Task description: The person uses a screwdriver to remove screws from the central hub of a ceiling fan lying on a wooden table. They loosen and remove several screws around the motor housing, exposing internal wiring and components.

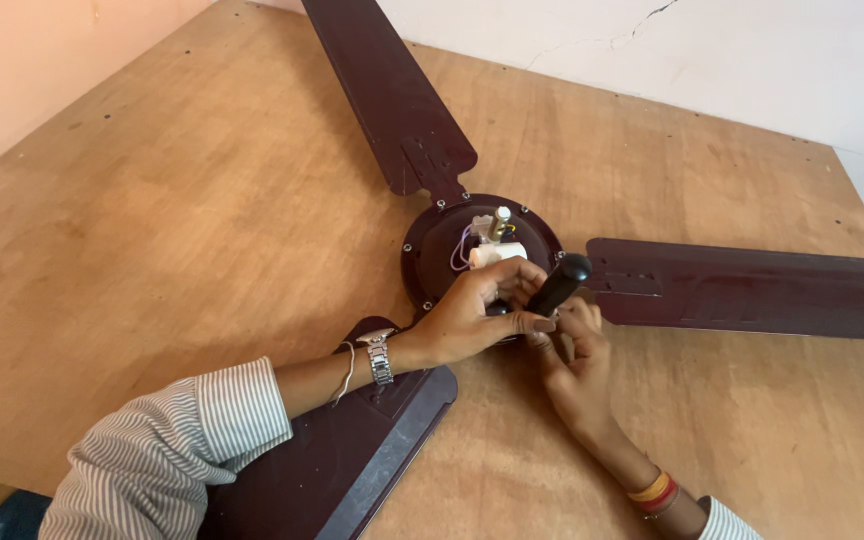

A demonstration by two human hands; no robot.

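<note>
Ceiling fan [482, 250] lies flat on the plywood surface [182, 230], dark maroon, motor hub approx. centre of view. Three blades: one [392, 90] runs to 11 o'clock from the hub, one [752, 290] to 3 o'clock, one [352, 450] to 7 o'clock & partly under the left forearm.

Hub is open on top: short metal shaft [500, 222] stands upright in the middle, white block [497, 254] just beside it at 6 o'clock, thin wires [464, 250] looped at its 9 o'clock side. Small screws dot the hub rim.

Left hand [477, 315] rests on the hub's 6 o'clock edge, fingers curled, fingertips touching the lower end of a black screwdriver handle [559, 283]. Can't tell if it grips anything small underneath. Wrist has a metal watch [380, 358] & a thin thread band; striped sleeve [172, 440] pushed up the forearm.

Right hand [574, 360] comes in from 5 o'clock, fingers wrapped round the screwdriver handle, which tilts up toward 1 o'clock, rounded butt near the root of the 3 o'clock blade. Tip hidden behind the hands. Red & yellow bangles [654, 490] on that wrist.

White wall [752, 60] w/ a crack along the far edge at 12–2 o'clock.
</note>
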